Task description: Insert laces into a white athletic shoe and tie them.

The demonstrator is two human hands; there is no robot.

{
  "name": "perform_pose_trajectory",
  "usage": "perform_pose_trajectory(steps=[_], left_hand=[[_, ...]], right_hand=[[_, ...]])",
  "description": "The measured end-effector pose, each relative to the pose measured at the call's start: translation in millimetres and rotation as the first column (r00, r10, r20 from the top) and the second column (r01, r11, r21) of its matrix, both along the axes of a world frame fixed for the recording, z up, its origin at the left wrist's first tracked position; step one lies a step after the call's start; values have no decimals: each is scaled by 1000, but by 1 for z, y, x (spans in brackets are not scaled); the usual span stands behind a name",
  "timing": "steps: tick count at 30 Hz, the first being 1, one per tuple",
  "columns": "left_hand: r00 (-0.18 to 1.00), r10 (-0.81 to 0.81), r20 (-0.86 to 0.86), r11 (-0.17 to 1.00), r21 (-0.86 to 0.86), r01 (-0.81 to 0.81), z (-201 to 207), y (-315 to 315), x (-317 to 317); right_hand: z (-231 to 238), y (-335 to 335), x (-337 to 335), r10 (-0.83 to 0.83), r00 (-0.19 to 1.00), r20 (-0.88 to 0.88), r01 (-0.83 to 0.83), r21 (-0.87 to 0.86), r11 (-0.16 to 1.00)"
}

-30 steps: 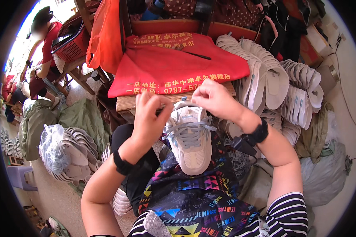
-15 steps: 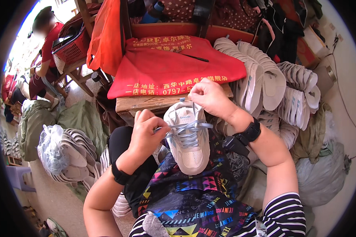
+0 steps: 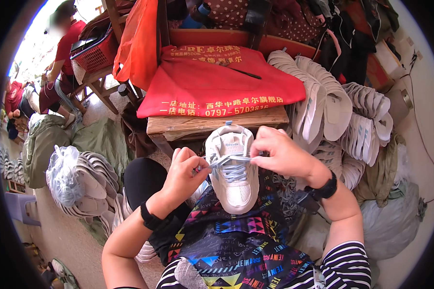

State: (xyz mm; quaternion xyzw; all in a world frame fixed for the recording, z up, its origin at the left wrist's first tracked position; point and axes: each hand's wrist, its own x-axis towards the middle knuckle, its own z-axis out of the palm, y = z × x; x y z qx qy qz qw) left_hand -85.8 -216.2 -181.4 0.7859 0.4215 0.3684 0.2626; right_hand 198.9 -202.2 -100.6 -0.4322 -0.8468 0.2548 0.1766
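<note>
A white sneaker rests on my lap with its toe toward me and its heel against the wooden stool's front edge. Light blue-grey shoelaces cross its tongue in several rows. On the left of the shoe, my left hand pinches one lace end between thumb and fingers. Across from it, my right hand grips the other lace end, its fingers curled. Between the two hands the lace runs nearly level over the shoe's upper eyelets.
Ahead stands a wooden stool covered by a red cloth bag with a thin dark tool on it. Stacked shoe uppers lean at right; a plastic-wrapped bundle sits left. A person in red sits far left.
My right hand has come down from above the shoe's heel to its right side, pulling the lace level. My left hand has shifted slightly right and lower. The view has shifted a little.
</note>
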Motion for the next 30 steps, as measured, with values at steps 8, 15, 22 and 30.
perform_pose_trajectory(steps=[8,15,22,30], left_hand=[[995,39,88,998,-58,-34,2,-3,-6],[987,-111,-117,993,14,113,15,-10,4],[995,-101,-24,995,21,101,-7,-8,-4],[910,-153,-386,860,-506,-70,-71,41,-26]], right_hand=[[7,3,20,-275,953,-124,239,-244,940],[-9,-19,-1,-20,986,167,0,115,993],[-28,-27,6,-70,960,270,30,150,988],[-18,-32,2,-318,943,-95,306,-121,944]])
